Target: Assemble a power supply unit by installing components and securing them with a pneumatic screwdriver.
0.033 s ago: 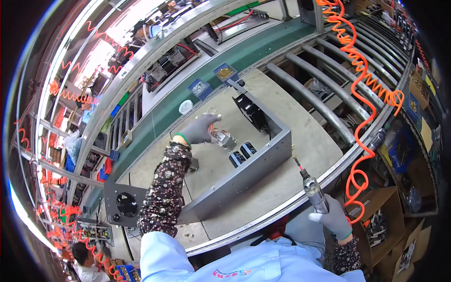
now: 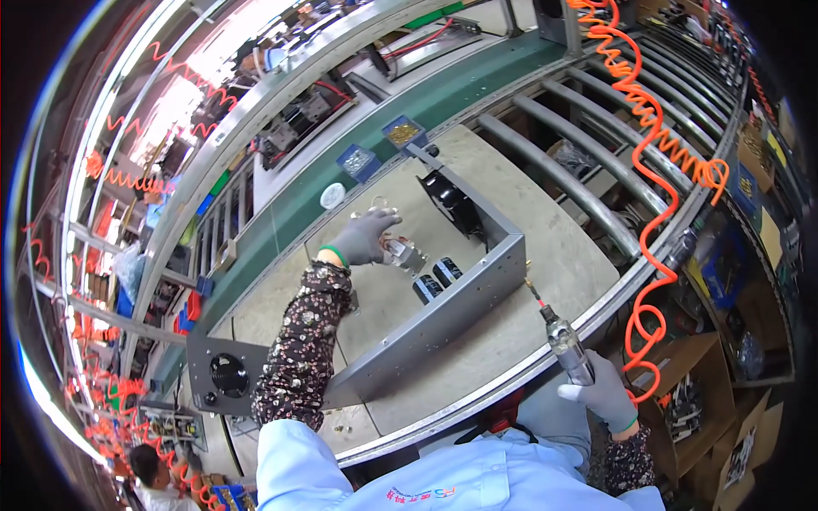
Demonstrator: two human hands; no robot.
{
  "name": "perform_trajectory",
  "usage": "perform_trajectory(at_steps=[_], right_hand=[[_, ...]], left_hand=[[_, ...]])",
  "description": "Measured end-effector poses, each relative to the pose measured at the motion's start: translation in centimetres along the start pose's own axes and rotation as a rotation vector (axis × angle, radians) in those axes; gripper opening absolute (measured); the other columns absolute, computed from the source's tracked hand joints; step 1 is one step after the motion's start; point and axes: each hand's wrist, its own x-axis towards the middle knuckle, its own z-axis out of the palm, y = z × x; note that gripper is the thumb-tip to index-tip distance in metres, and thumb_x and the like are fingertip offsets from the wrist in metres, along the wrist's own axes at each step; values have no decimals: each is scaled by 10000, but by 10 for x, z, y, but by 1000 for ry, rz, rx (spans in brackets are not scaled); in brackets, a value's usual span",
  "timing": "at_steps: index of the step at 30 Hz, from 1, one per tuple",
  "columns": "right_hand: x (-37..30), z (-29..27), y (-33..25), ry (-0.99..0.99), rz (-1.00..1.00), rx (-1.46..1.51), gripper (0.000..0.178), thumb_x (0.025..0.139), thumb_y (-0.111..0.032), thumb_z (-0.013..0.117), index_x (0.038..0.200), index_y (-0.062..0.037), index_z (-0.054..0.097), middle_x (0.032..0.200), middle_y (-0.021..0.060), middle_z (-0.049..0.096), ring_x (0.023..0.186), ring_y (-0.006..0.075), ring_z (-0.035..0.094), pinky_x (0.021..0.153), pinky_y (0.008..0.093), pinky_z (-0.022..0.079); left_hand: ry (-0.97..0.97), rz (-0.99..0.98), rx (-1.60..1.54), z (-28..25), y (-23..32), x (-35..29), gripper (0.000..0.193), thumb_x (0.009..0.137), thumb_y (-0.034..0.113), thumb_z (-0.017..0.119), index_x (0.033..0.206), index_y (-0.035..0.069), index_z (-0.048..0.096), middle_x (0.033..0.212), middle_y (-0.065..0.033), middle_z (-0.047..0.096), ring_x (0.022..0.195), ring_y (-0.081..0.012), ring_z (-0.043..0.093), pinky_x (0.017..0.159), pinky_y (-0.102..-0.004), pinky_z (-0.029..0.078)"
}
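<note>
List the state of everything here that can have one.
Left hand: at metal part, grip unclear
Right hand: closed around driver
Driver: held, bit exposed; running or not, unclear
Left bin: open, holding silvery pieces
Right bin: open, holding brassy pieces
Hose: partly coiled
Carton: open, parts inside
Fans: spinning or still, unclear

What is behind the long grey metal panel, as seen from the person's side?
Behind the panel are two black cylinders, a black fan, and a silver part beside the left hand. Whatever lies close against the panel's far face is covered, so I cannot tell.
</note>
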Motion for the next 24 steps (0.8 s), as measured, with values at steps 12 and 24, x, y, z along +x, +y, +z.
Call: perform_trajectory(at_steps=[12,24], right_hand=[[5,7,-22,55,44,-140,427,622,-240,805,909,-38,562,748,-11,527,680,80,465,633,254,416],[14,3,-20,60,62,-179,533,608,-330,809,974,-8,594,831,64,633,740,140,593,709,302,488]], left_hand=[[-188,-252,195,39,-29,14,443,679,276,712,1091,147,612,1023,-96,648,1022,-294,582,928,-443,349],[-341,-7,-414,-42,146,-7,563,807,452,647,1142,8,560,832,-136,647,747,-189,623,680,-340,482]])
